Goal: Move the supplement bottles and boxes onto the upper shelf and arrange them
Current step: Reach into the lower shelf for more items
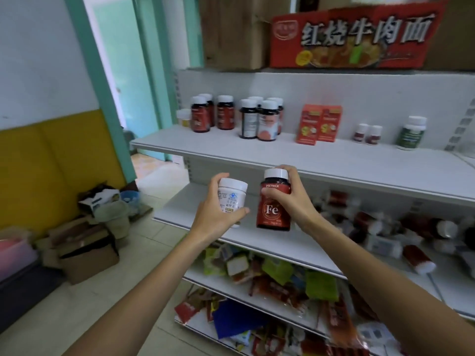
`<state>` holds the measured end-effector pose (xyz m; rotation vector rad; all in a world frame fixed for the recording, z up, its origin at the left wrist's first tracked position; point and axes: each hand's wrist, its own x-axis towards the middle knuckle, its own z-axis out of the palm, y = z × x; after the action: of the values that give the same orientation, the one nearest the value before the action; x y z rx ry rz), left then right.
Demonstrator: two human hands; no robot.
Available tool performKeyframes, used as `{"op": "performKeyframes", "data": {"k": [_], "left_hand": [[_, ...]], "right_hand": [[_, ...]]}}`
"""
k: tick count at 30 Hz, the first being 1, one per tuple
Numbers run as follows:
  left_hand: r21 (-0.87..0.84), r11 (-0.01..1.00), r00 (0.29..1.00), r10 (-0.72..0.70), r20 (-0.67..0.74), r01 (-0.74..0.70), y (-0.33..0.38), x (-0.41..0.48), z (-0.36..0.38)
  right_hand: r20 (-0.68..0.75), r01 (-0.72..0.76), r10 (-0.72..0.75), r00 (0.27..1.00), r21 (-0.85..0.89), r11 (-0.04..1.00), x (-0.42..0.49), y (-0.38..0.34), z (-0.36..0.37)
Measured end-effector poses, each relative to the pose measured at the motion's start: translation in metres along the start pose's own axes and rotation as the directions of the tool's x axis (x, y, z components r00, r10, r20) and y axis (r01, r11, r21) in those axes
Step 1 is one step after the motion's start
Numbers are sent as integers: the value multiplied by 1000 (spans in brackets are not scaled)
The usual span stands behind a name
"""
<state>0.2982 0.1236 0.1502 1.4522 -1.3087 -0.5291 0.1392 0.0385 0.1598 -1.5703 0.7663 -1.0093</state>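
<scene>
My left hand point(214, 214) grips a small white bottle point(231, 199) with a white cap, upright in front of the shelves. Beside it my right hand point(293, 199) holds a red "Fe" bottle point(273, 209) with a white cap, fingers curled round its neck. Both are below the front edge of the upper shelf point(295, 156). On that shelf stand red bottles point(200, 115) at the left, dark bottles point(259, 119), two orange boxes point(317, 124), two tiny bottles point(367, 134) and a green bottle point(411, 133). Several bottles and boxes lie in a heap point(385, 235) on the middle shelf at the right.
A red noodle carton point(352, 34) and a brown cardboard box point(231, 32) sit on the top shelf. Snack packets point(277, 276) fill the lower shelves. Cardboard boxes and bags point(87, 242) are piled on the floor at the left, by a yellow wall panel and a green door frame.
</scene>
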Motion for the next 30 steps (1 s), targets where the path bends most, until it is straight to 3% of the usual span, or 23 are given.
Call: {"op": "performKeyframes", "data": {"k": [10, 14, 19, 24, 28, 30], "left_hand": [[-5, 998, 998, 61, -7, -61, -38, 53, -131], [-37, 996, 997, 81, 13, -81, -53, 82, -145], [-40, 996, 994, 78, -71, -81, -65, 122, -148], [-119, 991, 995, 50, -81, -60, -73, 186, -153], [-209, 978, 993, -39, -109, 16, -84, 226, -156], [-205, 978, 991, -63, -117, 38, -92, 240, -156]], "right_hand": [[-42, 122, -119, 992, 95, 988, 91, -23, 131], [-27, 227, -228, 973, -41, 973, 122, -31, 139], [-98, 321, -342, 934, -182, 929, 174, -41, 135], [-193, 287, -358, 913, -318, 903, 240, -29, 134], [-92, 243, -311, 946, -433, 868, 287, -14, 130], [-54, 222, -308, 950, -577, 786, 309, -10, 125]]}}
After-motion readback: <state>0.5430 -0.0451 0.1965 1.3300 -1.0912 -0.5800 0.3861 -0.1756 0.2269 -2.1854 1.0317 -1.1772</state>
